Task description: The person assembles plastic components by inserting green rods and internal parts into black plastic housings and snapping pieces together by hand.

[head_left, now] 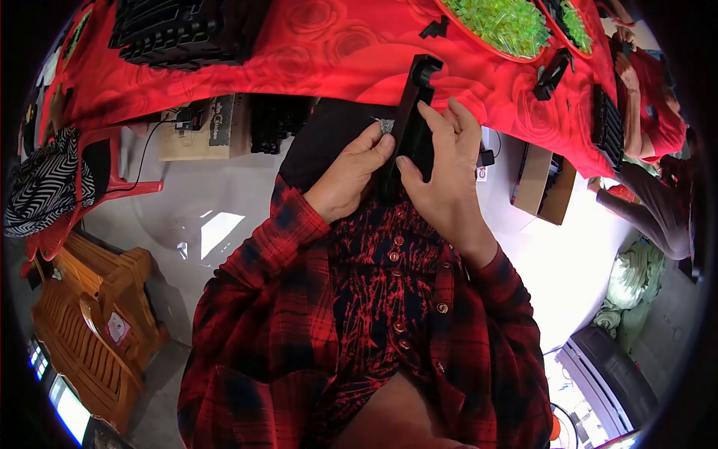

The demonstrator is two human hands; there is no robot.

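A long black plastic part (412,101), with a hooked, notched upper end, stands tilted in front of my chest. My left hand (357,166) is closed at its left edge, thumb bent against it and the other fingers mostly hidden. A small grey, crumpled-looking bit (387,125) shows by the left fingertips; its kind cannot be made out. My right hand (447,168) is spread on the right side of the part, thumb and index fingertip resting against it and the other fingers raised apart.
The red-clothed table (329,52) ahead bears stacked black trays (179,34), a red-rimmed tray of small green pieces (495,26) and a loose black part (552,75). Cardboard boxes (542,183) stand below. Another person's arm (630,86) is at far right; a wooden chair (90,322) stands left.
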